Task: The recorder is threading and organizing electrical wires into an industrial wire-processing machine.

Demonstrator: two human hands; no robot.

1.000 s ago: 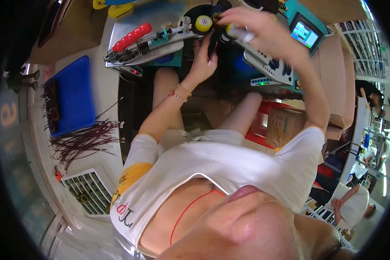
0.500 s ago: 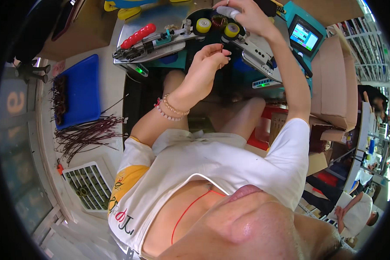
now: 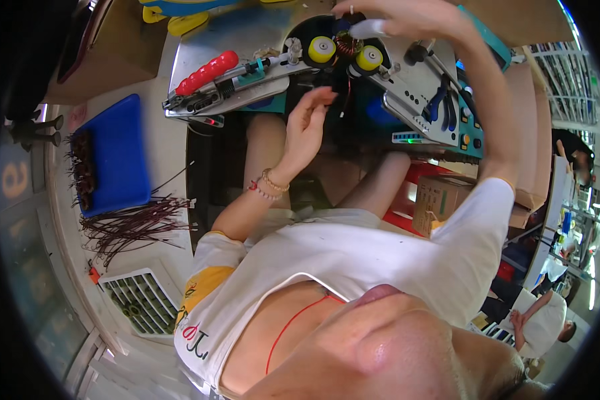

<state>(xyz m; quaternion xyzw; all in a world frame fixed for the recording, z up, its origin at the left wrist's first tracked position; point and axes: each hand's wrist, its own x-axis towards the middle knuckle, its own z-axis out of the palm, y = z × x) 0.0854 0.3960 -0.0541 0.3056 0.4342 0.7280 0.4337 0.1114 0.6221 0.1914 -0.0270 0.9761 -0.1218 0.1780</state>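
A small ring coil wound with copper-coloured wire sits between a yellow roller and a second yellow roller on a winding machine. My left hand, with beaded bracelets at its wrist, is raised just in front of the rollers; its fingers are stretched and appear to hold nothing. A dark wire hangs below the coil, apart from that hand. My right hand is over the machine's far right side, blurred, its fingers apart. One finger wears a white cover.
A red-handled clamp lies along the machine's left arm. Blue-handled pliers rest on the right plate. At left are a blue tray of coils, a bundle of dark wires and a white rack. Cardboard boxes stand right.
My left hand has drawn back left from the hanging wire, its pinch loosened. My right arm has swung outward to the right, now covering the machine's screen and uncovering the pliers.
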